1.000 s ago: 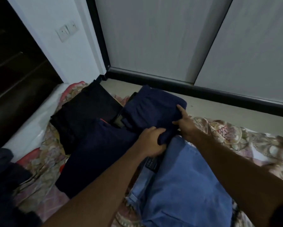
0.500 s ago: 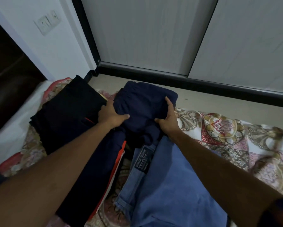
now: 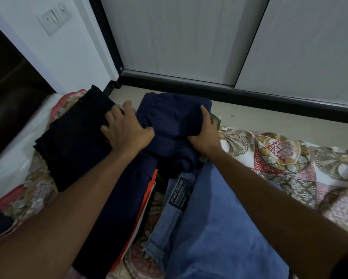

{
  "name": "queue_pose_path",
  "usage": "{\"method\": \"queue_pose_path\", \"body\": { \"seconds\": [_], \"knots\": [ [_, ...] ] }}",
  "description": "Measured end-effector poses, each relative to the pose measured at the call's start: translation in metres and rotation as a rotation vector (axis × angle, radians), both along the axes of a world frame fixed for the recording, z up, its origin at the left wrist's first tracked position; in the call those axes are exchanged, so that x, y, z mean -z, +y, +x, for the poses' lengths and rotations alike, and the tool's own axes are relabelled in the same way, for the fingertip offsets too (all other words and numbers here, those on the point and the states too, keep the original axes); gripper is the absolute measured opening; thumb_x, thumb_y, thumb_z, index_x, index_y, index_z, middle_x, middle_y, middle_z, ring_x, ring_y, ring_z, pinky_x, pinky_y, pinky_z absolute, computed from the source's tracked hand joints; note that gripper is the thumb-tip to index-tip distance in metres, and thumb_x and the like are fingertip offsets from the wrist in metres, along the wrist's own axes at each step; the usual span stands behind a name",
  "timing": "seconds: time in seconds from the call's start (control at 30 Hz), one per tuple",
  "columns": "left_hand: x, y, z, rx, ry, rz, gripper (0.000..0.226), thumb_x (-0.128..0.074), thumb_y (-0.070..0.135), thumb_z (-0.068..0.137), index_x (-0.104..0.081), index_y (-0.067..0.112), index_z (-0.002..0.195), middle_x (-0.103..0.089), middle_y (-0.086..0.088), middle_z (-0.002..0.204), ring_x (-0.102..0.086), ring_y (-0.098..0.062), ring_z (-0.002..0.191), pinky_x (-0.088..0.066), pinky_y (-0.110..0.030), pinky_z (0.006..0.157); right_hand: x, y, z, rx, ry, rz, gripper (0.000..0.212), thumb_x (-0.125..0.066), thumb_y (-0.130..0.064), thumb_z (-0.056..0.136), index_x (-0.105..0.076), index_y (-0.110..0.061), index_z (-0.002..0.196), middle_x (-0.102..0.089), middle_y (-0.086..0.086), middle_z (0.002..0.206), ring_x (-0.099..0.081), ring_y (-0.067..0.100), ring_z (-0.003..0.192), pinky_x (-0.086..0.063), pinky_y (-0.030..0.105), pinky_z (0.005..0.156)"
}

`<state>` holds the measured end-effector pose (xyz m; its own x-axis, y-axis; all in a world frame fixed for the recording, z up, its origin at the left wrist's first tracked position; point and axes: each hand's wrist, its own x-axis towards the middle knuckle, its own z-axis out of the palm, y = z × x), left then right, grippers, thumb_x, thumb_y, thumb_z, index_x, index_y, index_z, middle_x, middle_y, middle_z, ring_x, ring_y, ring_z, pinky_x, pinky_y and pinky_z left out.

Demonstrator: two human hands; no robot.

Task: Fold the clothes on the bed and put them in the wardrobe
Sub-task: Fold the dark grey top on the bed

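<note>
A folded navy garment (image 3: pixel 175 115) lies at the bed's far edge. My left hand (image 3: pixel 124 131) rests on its left side, fingers spread, thumb pressing into the cloth. My right hand (image 3: pixel 206 131) lies along its right side, fingers straight, thumb on top. Left of it sits a folded black garment (image 3: pixel 72 137). A long navy piece with an orange-and-white stripe (image 3: pixel 126 198) lies under my left forearm. Folded blue jeans (image 3: pixel 205 222) with a dark label lie under my right forearm.
The patterned bedsheet (image 3: pixel 279 158) covers the bed. Beyond a strip of floor (image 3: pixel 269 115) stand the wardrobe's pale sliding doors (image 3: pixel 179 37), both closed. A white wall with a switch plate (image 3: pixel 55 19) is at the left, next to a dark opening (image 3: pixel 6 77).
My left hand slid from the navy garment's near edge to its left side and spread its fingers. My right hand stayed on its right side. The view moved closer.
</note>
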<state>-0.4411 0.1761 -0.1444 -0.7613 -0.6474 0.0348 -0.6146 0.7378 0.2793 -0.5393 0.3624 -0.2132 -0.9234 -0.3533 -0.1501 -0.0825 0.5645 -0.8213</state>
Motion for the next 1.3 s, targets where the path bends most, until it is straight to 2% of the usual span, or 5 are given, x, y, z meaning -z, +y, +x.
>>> {"method": "queue_pose_path", "body": {
  "seconds": [0.17, 0.4, 0.7, 1.07, 1.3],
  "knots": [
    [0.022, -0.001, -0.019, 0.530, -0.194, -0.089, 0.097, -0.064, 0.051, 0.084, -0.004, 0.034, 0.158, 0.017, -0.006, 0.165, 0.015, -0.029, 0.151, -0.005, -0.052, 0.121, -0.021, -0.023, 0.043, -0.084, 0.589, 0.306, 0.082, -0.056, -0.027, 0.091, -0.014, -0.027, 0.161, -0.005, 0.010, 0.169, -0.007, 0.033, 0.154, -0.018, 0.052, 0.122],
    [0.056, -0.022, -0.028, 0.555, -0.533, 0.075, 0.100, -0.054, 0.067, 0.088, 0.016, 0.038, 0.153, 0.039, -0.003, 0.156, 0.029, -0.030, 0.147, 0.005, -0.052, 0.119, 0.023, -0.024, 0.053, -0.314, 0.131, 0.631, 0.075, -0.023, -0.067, 0.100, 0.007, -0.034, 0.160, 0.017, 0.002, 0.168, 0.015, 0.024, 0.155, 0.006, 0.054, 0.123],
    [0.005, -0.032, 0.066, 0.566, 0.380, 0.126, 0.031, -0.069, 0.008, 0.086, -0.069, 0.009, 0.116, -0.065, -0.011, 0.125, -0.055, -0.027, 0.121, -0.034, -0.026, 0.104, -0.031, -0.025, 0.063, -0.165, 0.089, 0.291, 0.042, -0.061, -0.037, 0.094, -0.061, -0.021, 0.132, -0.057, 0.008, 0.140, -0.055, 0.029, 0.127, -0.048, 0.039, 0.101],
    [0.017, -0.102, 0.469, -0.015, 0.302, 0.000, 0.028, -0.053, 0.025, 0.083, -0.073, 0.011, 0.097, -0.068, -0.010, 0.105, -0.062, -0.032, 0.098, -0.043, -0.037, 0.090, -0.067, -0.142, 0.343, -0.749, 0.145, 0.015, 0.023, -0.063, -0.026, 0.089, -0.075, -0.023, 0.109, -0.073, -0.003, 0.109, -0.069, 0.020, 0.096, -0.056, 0.039, 0.085],
    [0.069, -0.094, 0.586, -0.251, 0.177, 0.386, 0.077, -0.065, 0.050, 0.077, -0.047, 0.017, 0.144, -0.054, -0.005, 0.131, -0.052, -0.015, 0.115, -0.047, -0.034, 0.094, -0.015, -0.210, 0.470, -0.843, -0.018, 0.345, 0.092, -0.070, -0.056, 0.086, -0.016, -0.036, 0.157, -0.029, 0.006, 0.156, -0.044, 0.035, 0.132, -0.049, 0.051, 0.100]
  ]
}}
